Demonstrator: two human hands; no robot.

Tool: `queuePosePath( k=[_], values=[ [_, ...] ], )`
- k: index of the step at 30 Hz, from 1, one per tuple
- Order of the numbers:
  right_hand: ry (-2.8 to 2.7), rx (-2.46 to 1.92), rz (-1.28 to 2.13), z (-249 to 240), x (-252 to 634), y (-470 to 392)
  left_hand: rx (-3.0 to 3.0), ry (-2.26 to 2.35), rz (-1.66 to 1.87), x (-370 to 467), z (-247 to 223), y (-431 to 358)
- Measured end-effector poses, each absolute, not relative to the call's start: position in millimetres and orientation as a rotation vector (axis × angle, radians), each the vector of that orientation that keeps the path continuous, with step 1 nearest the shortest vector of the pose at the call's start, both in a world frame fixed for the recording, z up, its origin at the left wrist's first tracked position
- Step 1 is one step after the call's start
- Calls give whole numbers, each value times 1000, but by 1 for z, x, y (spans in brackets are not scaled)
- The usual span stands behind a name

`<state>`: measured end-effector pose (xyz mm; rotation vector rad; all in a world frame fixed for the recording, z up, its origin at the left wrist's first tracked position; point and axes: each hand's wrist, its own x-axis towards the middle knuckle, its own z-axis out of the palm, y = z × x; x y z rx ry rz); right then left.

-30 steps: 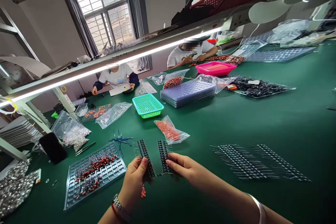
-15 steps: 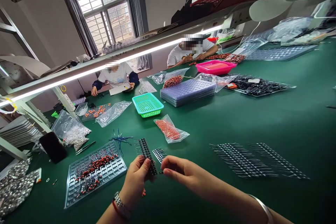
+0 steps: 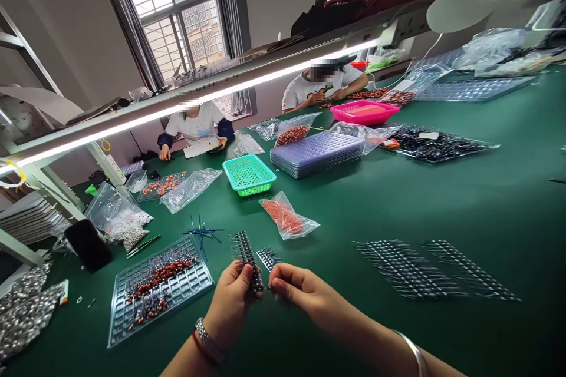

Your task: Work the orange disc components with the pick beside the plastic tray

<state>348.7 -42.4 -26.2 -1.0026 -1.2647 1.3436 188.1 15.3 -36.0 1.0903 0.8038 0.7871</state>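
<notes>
My left hand is closed around a dark strip set with rows of small components, thin wire leads sticking out along its left side. Close to the strip's lower end, the thumb and forefinger of my right hand are pinched together. Whatever lies between those fingertips is too small to make out. Just beyond my hands a short black-and-white strip rests on the green table. To the left, a clear compartment tray carries many orange-and-black parts with wire leads.
Several strips with leads lie on the right. Ahead are a bag of orange pieces, a green basket and stacked plastic trays. Tweezers and a phone lie left. Two people sit across the table.
My right hand has shifted slightly left, bringing its fingertips against or very near the strip's lower end. Small orange pieces seen below my left hand earlier are out of sight now.
</notes>
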Motion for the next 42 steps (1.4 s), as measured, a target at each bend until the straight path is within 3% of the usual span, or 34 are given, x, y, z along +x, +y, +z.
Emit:
queuePosePath(
  k=[13,18,22,32,42],
  values=[
    [-1197,-1081,1257,-35,349,-38,1376,1009,609,186,-42,35],
    [-1248,-1132,1193,-34,350,-37,1661,1219,487,179,-32,57],
    [-1304,-1159,1156,-34,352,-38,1870,1335,581,173,-15,54],
    [-1400,-1192,1087,-21,352,-54,1823,917,430,169,9,2],
    [-1266,-1001,1288,-9,347,-63,1533,791,529,171,14,-14]
  ],
)
